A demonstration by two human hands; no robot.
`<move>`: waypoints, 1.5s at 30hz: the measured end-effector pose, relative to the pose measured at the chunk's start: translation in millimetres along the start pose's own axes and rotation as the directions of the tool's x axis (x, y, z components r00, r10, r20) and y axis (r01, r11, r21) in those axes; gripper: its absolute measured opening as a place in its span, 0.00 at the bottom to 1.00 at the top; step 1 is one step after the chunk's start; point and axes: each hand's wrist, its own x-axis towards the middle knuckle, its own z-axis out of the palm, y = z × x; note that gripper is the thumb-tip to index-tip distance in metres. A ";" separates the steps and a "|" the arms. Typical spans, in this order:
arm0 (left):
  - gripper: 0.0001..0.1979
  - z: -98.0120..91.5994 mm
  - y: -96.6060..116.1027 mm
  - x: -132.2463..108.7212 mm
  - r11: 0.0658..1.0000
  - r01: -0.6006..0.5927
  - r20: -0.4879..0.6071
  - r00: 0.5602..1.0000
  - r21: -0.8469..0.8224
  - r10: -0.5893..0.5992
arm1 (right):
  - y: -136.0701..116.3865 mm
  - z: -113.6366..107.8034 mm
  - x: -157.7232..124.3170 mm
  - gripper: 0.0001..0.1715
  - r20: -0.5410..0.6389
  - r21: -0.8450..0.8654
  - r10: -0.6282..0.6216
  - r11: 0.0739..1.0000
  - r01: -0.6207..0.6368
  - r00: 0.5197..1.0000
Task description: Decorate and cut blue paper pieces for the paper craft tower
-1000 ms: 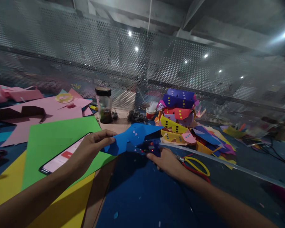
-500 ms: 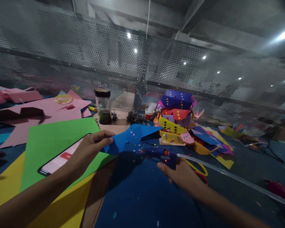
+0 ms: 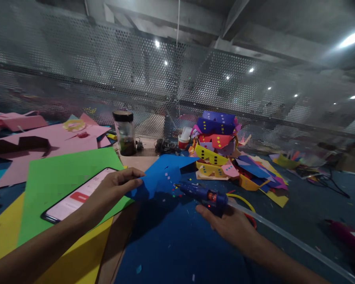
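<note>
Between thumb and fingers, my left hand (image 3: 121,185) pinches the left end of a cut piece of blue paper (image 3: 162,173). My right hand (image 3: 230,225) is wrapped round the handle of a dark blue glue gun (image 3: 204,194), which has a small red light lit. A long clear glue stick (image 3: 292,236) runs out of its back toward the lower right. The gun's nozzle points left, close to the blue paper, with small coloured paper bits scattered around it. A phone (image 3: 77,197) with its screen lit lies on green paper (image 3: 50,173) under my left forearm.
Behind the blue paper stand a lidded jar (image 3: 124,134) and a red-and-white cup (image 3: 183,141). Folded coloured paper strips (image 3: 215,138) are piled at centre right. Yellow-handled scissors (image 3: 248,201) lie behind my right hand, a magenta tool (image 3: 346,236) farther right. Pink paper (image 3: 62,138) covers the left.
The glue gun has tilted, its body now sloping down to the right, and its nozzle sits slightly higher. The blue paper has turned a little in my left hand. The whole view has shifted slightly.
</note>
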 end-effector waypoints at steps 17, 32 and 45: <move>0.15 2.7 3.9 -0.3 0.999 0.051 0.003 0.999 0.002 -0.051 | 7.8 6.3 -2.4 0.17 0.000 0.002 -0.049 0.999 0.049 0.999; 0.14 0.0 -3.5 0.3 0.999 0.031 0.040 0.999 -0.022 -0.030 | 5.9 4.6 -2.0 0.15 0.013 0.011 -0.089 0.996 0.089 0.996; 0.16 -0.4 0.6 -1.0 0.998 0.066 0.031 0.997 -0.015 -0.065 | 14.3 12.6 -4.9 0.14 -0.082 0.018 -0.194 0.980 0.197 0.977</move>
